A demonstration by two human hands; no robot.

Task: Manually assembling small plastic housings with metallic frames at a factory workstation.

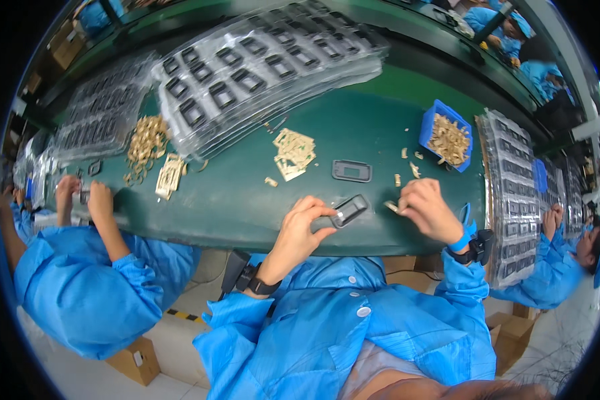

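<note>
My left hand [301, 230] pinches a dark grey rectangular plastic frame [350, 211] by its left end, tilted above the green mat. A small light spot shows near the frame's gripped end. Between the fingertips of my right hand [428, 208] is a small beige strip [392, 207], held apart from the frame. A second grey frame [351, 171] lies flat just beyond. Several loose beige pieces [415, 171] are scattered beyond my right hand, near a blue bin [427, 125] filled with similar pieces. A pile of flat beige sheets [292, 153] lies beyond my left hand.
Clear plastic trays [247, 113] of dark frames are stacked at the back. Another tray stack [511, 207] stands at the right edge. At left, a co-worker's hands [100, 200] work near a beige heap [147, 143]. Another person's hands [552, 220] are at far right.
</note>
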